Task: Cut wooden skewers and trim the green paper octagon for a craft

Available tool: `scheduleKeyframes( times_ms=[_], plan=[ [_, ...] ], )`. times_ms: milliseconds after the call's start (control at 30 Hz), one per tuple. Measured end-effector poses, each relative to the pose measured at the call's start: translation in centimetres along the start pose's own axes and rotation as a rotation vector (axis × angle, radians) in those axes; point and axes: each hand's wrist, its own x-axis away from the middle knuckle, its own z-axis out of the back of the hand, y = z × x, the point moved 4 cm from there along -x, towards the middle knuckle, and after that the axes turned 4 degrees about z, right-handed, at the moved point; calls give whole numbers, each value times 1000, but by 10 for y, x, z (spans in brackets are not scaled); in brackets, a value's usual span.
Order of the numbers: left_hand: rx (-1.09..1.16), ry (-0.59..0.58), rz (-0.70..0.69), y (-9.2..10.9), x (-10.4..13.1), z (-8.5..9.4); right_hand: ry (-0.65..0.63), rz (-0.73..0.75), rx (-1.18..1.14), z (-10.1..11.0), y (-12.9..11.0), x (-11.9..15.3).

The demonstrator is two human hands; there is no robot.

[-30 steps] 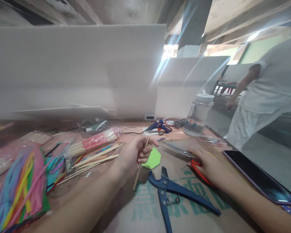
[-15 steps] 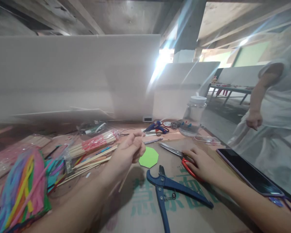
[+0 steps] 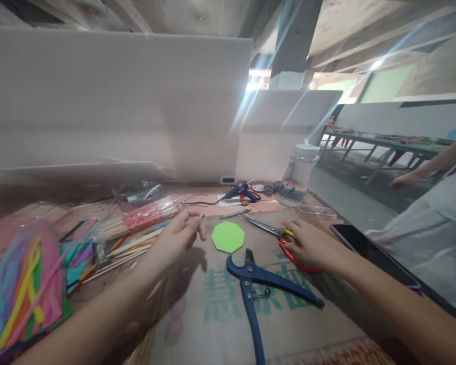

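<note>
Two hands worked above a printed brown sheet on the worktop: my left hand pinched a thin stick, little more than its pale tip showing past the fingers, while my right hand lay over the red handles of the scissors, fingers curled about them; whether that grip had closed firmly, I could not tell. The blades pointed away from me, their tips near the pen. Between my hands lay a green octagon, flat and touched by neither, with the blue cutter just nearer to me, its handles spread. As I judged it, the stick called for a light, steady pinch, since anything so slim could roll or snap under a hard squeeze. The scissors called for fingers well seated in the loops before any lift, with the blades low and pointed clear of my left hand. The cutter looked the likeliest snag: one long handle reached toward my right forearm, and a low, careless sweep could have dragged it into the octagon.
</note>
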Motion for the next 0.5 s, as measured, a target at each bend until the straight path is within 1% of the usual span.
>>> scheduleKeyframes(
  times_ms=[100,300,333,400,500],
  plan=[
    [-78,-29,-19,-3,1,0,-44,-15,15,-5,8,2],
    [-171,-18,-55,-5,3,-4,-71,-92,31,-14,8,1],
    [-187,-24,-63,-4,4,-6,-49,-107,18,-13,8,2],
    [-213,-33,-77,-1,5,-10,35,-123,-48,-5,5,3],
    [-255,-30,-99,6,9,-13,179,-80,-182,19,-10,3]
  ],
)
